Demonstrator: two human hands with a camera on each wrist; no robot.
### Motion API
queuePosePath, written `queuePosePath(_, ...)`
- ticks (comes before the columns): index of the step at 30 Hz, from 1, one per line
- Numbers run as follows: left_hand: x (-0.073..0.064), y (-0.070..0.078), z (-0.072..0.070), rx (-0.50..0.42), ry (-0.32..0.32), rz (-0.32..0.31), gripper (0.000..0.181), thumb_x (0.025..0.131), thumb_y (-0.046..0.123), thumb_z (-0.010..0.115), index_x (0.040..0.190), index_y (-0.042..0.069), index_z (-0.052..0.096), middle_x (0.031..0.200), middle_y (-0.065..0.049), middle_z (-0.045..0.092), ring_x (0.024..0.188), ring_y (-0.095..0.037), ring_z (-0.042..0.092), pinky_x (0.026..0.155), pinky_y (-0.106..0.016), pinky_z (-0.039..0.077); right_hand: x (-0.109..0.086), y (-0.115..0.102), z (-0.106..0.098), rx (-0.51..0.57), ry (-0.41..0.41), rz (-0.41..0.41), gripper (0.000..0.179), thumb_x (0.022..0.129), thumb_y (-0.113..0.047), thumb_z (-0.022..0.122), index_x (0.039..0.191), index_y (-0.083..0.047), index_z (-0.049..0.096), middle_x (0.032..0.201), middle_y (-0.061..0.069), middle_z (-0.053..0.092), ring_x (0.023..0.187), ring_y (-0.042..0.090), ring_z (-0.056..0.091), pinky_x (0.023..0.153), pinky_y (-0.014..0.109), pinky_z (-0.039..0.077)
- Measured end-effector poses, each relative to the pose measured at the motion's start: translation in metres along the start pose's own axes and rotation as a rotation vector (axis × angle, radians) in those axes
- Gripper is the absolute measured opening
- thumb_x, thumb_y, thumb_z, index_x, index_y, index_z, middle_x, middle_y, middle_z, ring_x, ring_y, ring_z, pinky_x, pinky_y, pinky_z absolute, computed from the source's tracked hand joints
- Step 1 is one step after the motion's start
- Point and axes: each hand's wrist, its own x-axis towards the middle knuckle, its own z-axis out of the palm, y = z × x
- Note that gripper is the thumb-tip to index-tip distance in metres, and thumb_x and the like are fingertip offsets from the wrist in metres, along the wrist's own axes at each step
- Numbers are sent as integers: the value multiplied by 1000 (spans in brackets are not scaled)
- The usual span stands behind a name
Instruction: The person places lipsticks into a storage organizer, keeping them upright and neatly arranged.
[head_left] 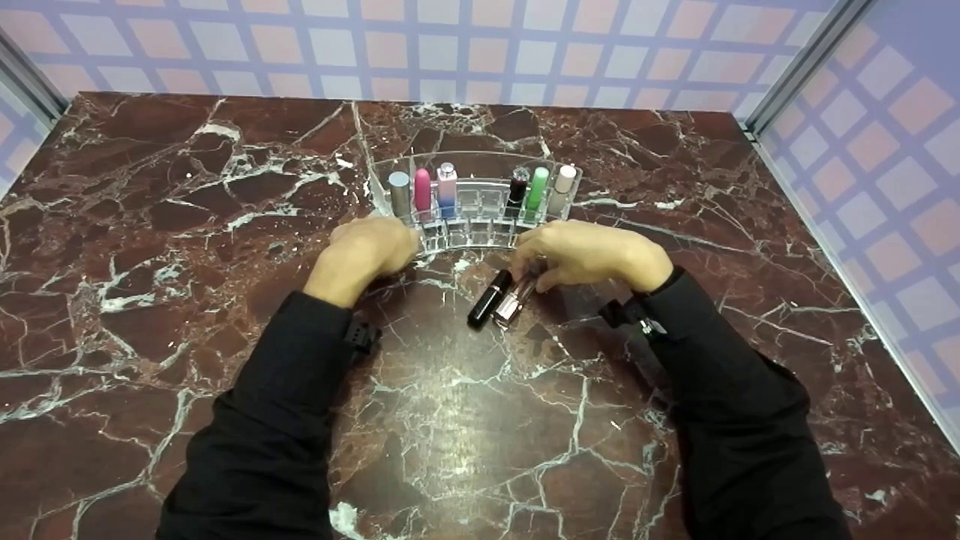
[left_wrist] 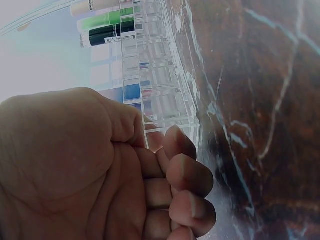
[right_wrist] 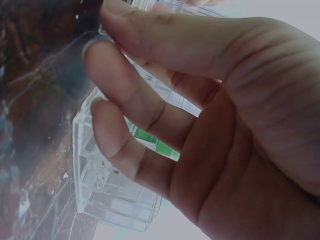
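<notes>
A clear curved lipstick stand (head_left: pixel 469 238) with stepped compartments sits on the table in the head view. My left hand (head_left: pixel 373 244) grips its near left end, fingers curled; the left wrist view shows the stand's corner (left_wrist: pixel 172 120) by the thumb and index finger. My right hand (head_left: pixel 589 251), at the stand's front right, pinches the upper end of a clear lip gloss tube (head_left: pixel 511 306). The exact contact is hidden by the fingers. Beside that tube lies a black lipstick tube (head_left: pixel 487 301). In the right wrist view the hand's fingers (right_wrist: pixel 135 95) are bent.
The back row holds a grey tube (head_left: pixel 400 193), a pink tube (head_left: pixel 423 189), a lilac-and-blue tube (head_left: pixel 447 187), a black tube (head_left: pixel 517 191), a green tube (head_left: pixel 538 187) and a pale-capped tube (head_left: pixel 563 187). Checkered panels (head_left: pixel 465 45) border the marbled table (head_left: pixel 187 315).
</notes>
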Motion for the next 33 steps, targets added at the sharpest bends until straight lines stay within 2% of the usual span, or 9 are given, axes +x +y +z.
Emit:
queuePosePath(9, 1, 1, 0, 20, -5, -5, 50, 109, 37, 28, 112, 3, 64, 114, -18, 62, 100, -33, 58, 92, -47, 50, -3, 1, -1, -2, 2, 6, 25, 86, -1, 80, 109, -7, 73, 112, 6, 70, 99, 24, 68, 91, 42, 56)
queuePosePath(17, 1, 1, -2, 19, -14, -5, 50, 108, 36, 28, 117, 1, 64, 112, -17, 60, 99, -33, 58, 90, -45, 49, -4, 1, -3, -4, 16, -6, 25, 86, -1, 79, 110, -7, 73, 116, 7, 71, 103, 26, 68, 94, 44, 55)
queuePosePath(27, 0, 1, -2, 14, -14, -6, 54, 108, 37, 29, 126, -2, 62, 126, -22, 61, 109, -37, 59, 97, -49, 48, -4, 3, -3, -21, 32, -17, 25, 86, 0, 79, 110, -6, 73, 116, 8, 70, 105, 27, 68, 96, 45, 54)
queuePosePath(33, 1, 0, -2, 21, -19, -6, 55, 108, 39, 29, 126, -1, 62, 122, -20, 61, 108, -36, 59, 97, -48, 47, -5, 2, -5, -28, 29, -4, 27, 87, -1, 79, 112, -7, 73, 119, 9, 70, 106, 28, 67, 96, 45, 54)
